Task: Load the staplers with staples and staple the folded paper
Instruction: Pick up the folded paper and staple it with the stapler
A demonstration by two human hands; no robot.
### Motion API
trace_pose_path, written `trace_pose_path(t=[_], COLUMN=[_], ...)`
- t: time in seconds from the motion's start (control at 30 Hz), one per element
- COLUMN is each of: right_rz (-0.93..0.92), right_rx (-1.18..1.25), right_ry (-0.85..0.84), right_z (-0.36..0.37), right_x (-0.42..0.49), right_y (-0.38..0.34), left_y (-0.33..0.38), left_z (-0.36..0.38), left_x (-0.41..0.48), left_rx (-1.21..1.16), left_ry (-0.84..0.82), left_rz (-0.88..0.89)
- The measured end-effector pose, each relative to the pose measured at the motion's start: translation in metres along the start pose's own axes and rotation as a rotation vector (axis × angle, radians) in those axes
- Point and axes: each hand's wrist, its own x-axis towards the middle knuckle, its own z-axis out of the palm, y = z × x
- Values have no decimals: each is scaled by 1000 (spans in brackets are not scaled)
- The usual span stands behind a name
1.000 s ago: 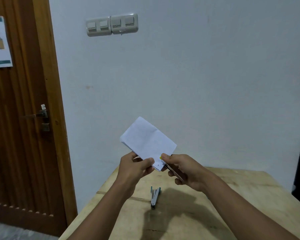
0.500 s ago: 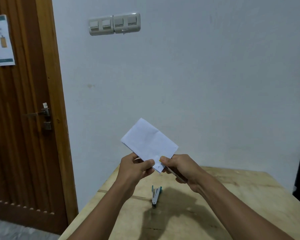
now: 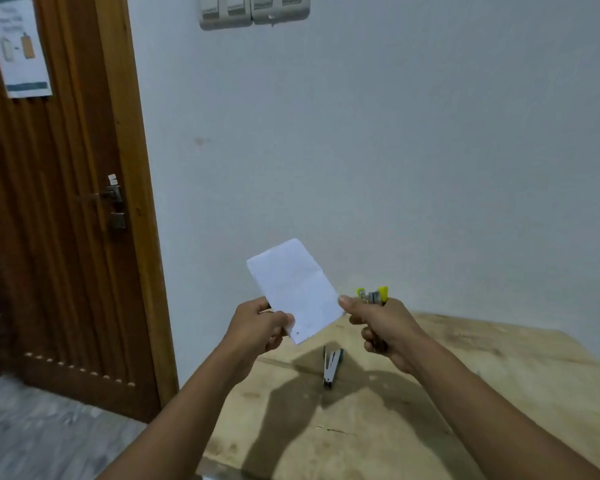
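Both hands are raised in front of me, above the wooden counter (image 3: 465,393). My left hand (image 3: 260,327) pinches the folded paper (image 3: 293,289) at its lower left edge, thumb on the front. The white sheet stands tilted in the air, well clear of the counter. My right hand (image 3: 378,327) is curled round the yellow stapler (image 3: 373,296). Its yellow and metal nose pokes up past the thumb, just beside the paper's right edge and not clamped on it. A second stapler (image 3: 330,367), with teal trim, lies on the counter below and between the hands, held by neither.

I judge the stapling step with the yellow stapler to be finishing. A small dark mark sits near the paper's lower corner; it may be a staple, but it is too small to be sure. The next move, I think, is to set the yellow stapler down and take up the second one. The left hand would need to keep the folds pinched flat so the layers do not slide.

Half a second ago the right hand was close against the left, with the stapler at the paper's lower corner. It has since drawn away to the right and turned the nose upward. The paper now stands more upright. The view has also dipped, so the wall switches sit at the very top edge.
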Motion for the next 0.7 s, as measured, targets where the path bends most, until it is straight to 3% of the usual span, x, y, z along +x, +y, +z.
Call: trace_pose_path(t=[0.33, 0.53, 0.7], right_rz=[23, 73, 131], right_rx=[-282, -355, -490], right_ry=[-20, 48, 97], right_z=[77, 121, 142], right_x=[25, 36, 45], right_y=[53, 83, 105], left_y=[-54, -87, -105], left_z=[-49, -80, -88], left_x=[29, 42, 53], left_rx=[97, 268, 585], left_ry=[356, 240, 292], left_rz=[-37, -119, -81])
